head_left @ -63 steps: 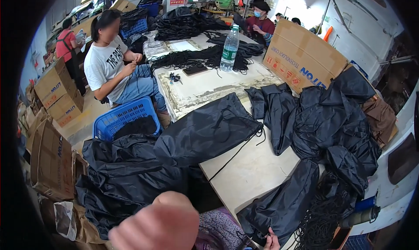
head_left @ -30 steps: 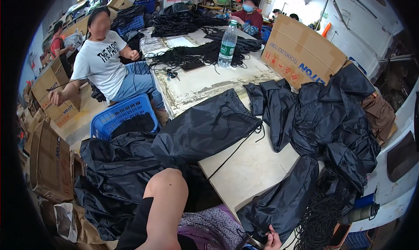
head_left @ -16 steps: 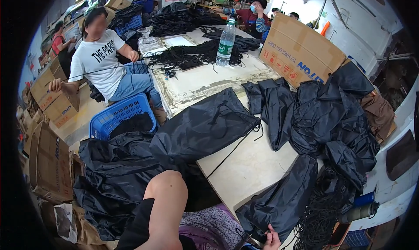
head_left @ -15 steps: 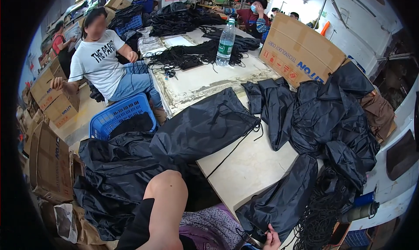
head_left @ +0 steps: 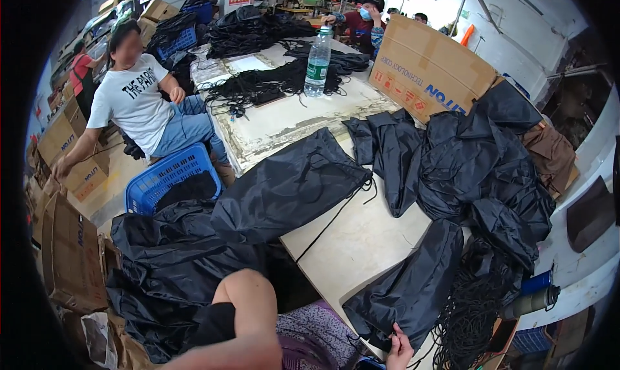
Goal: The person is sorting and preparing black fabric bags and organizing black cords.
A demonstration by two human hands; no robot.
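Right hand (head_left: 399, 349), at lower edge, fingers curled on hem of glossy black fabric drawstring bag (head_left: 413, 286) lying on pale worktable (head_left: 361, 241); left hand unseen, grip undeterminable. Since two seconds earlier the raised forearm had dropped, view steadied: bag apparently stayed in hand. Beyond: flat black bag (head_left: 290, 189); clear plastic bottle, green label (head_left: 318, 61); tilted brown carton, blue and red print (head_left: 429, 70)

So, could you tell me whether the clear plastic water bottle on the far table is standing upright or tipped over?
Upright: the clear plastic water bottle stands on its base with its cap at the top.
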